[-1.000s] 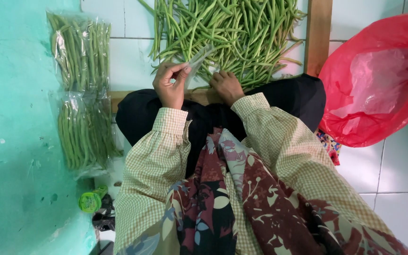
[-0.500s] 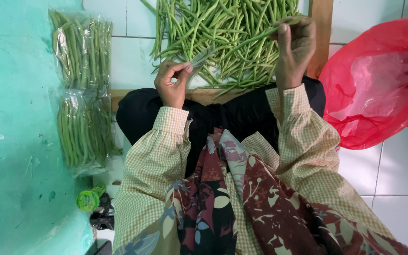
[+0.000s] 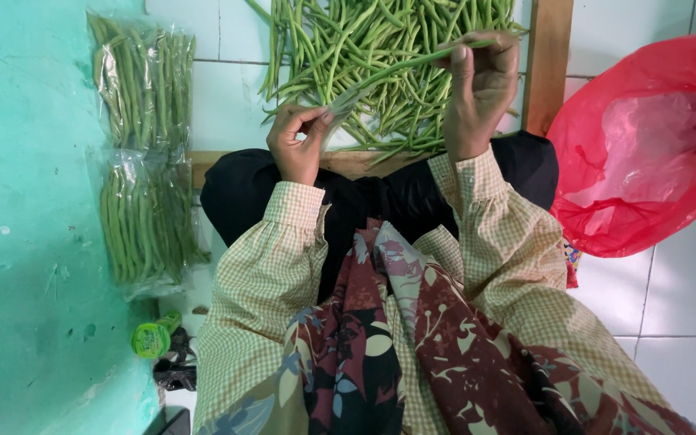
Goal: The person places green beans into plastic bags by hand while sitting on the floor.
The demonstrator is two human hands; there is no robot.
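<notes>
My left hand (image 3: 298, 138) grips the mouth of a clear plastic bag (image 3: 346, 106), held just above my lap. My right hand (image 3: 481, 84) is raised higher, fingers pinched on a long green bean (image 3: 400, 66) whose near end points into the bag's opening. Behind both hands lies a loose heap of green beans (image 3: 364, 40) on a wooden board (image 3: 548, 64). My checked sleeves and patterned skirt fill the lower frame.
Two filled clear bags of beans, the upper bag (image 3: 142, 80) and the lower bag (image 3: 140, 217), lie on the white tiles by a teal wall (image 3: 26, 242). A red plastic bag (image 3: 646, 145) sits at right. A small green roll (image 3: 151, 338) lies near the wall.
My right hand left my lap, reached up into the heap, and now draws a long bean toward the bag. My left hand stayed in place on the bag.
</notes>
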